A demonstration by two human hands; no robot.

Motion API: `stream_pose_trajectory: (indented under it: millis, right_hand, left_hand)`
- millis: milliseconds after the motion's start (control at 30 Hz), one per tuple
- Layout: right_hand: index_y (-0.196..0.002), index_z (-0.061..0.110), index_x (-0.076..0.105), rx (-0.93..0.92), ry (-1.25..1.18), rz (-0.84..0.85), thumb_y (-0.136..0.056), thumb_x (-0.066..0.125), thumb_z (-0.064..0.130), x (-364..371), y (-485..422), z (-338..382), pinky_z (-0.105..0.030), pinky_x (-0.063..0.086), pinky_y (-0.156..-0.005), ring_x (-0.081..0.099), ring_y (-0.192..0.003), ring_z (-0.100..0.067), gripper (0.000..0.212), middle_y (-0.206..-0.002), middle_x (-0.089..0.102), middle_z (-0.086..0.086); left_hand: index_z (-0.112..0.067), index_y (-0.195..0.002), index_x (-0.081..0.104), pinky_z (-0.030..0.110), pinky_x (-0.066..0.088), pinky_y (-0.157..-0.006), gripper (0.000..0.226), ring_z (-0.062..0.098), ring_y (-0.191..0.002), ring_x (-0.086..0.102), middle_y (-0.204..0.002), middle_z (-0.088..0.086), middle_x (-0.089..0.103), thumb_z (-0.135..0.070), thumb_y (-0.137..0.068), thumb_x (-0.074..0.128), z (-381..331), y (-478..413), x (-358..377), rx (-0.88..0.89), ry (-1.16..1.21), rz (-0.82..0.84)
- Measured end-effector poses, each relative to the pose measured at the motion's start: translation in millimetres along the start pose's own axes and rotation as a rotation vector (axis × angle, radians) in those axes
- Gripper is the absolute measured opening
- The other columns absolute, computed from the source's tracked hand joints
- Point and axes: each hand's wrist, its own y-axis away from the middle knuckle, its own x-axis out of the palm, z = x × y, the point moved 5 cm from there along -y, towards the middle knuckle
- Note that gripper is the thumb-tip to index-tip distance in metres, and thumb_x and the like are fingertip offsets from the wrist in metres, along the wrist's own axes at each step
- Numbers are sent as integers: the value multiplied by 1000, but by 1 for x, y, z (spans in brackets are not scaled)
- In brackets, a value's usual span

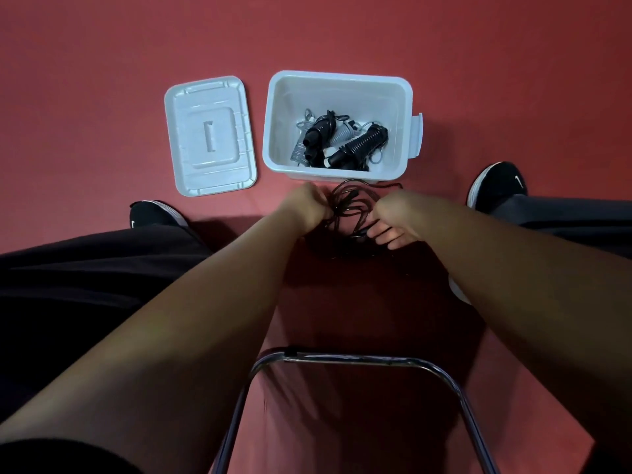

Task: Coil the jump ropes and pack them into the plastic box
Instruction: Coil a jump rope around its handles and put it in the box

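Between the hands, rope: a thin black cord jump rope point(349, 206) is bunched into loose overlapping loops, outside the box and just on its near side. Whether the loops touch the floor cannot be told.
Left grip: the left hand point(307, 203) is closed in a fist round the strands at the left side of the bundle.
Right grip: the right hand point(393, 217) has its fingers point(386, 236) curled under, holding strands at the lower right of the bundle.
Box: a white rectangular plastic box point(338, 78) stands upright and uncovered on the floor just beyond the hands, with a latch tab on its right wall.
Box contents: packed ropes point(342, 142) lie tangled on the bottom, showing black ribbed handles, a pale ribbed handle and light-coloured cords.
Lid: a white rectangular plastic lid point(210, 136) lies flat just left of the box, not touching it, with a recessed panel at its centre.
Floor: a plain red floor point(102, 63) carries the box and the lid.
Shoes: black shoes with white soles sit on either side, one point(154, 213) near the lid and one point(499, 183) right of the box.
Legs: dark trousers point(85, 268) cover both legs.
Frame: a bent chrome tube frame point(342, 358) shows low in view between the forearms.
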Motion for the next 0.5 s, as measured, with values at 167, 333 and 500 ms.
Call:
stream_pose_trajectory:
  millis: [167, 333, 500]
  right_hand:
    - [-117, 19, 65, -62, -40, -11, -113, 43, 36, -7, 41, 16, -30, 61, -56, 77, -72, -18, 28, -94, 81, -1]
    - [-119, 20, 61, -172, 128, -158, -110, 40, 26, -5, 107, 42, -24, 51, -51, 58, -53, -15, 24, -78, 68, 1]
    - [-126, 22, 61, -395, 304, -280, -102, 45, 5, 8, 218, 80, -25, 51, -50, 60, -68, -18, 34, -100, 63, -6]
  left_hand:
    - [-3, -115, 72, 19, 46, -46, 21, 20, -58, 56, -81, 10, 69, -10, -96, 70, -23, 25, -22, 8, 117, 1]
    - [-10, -93, 73, 20, 47, -59, 5, 10, -52, 56, -64, -2, 65, -8, -93, 69, -73, 87, -61, 140, 162, -52]
    - [-4, -96, 67, 35, 53, -63, 2, 23, -55, 54, -64, 9, 58, -5, -95, 66, -137, 164, -113, 238, 349, -93]
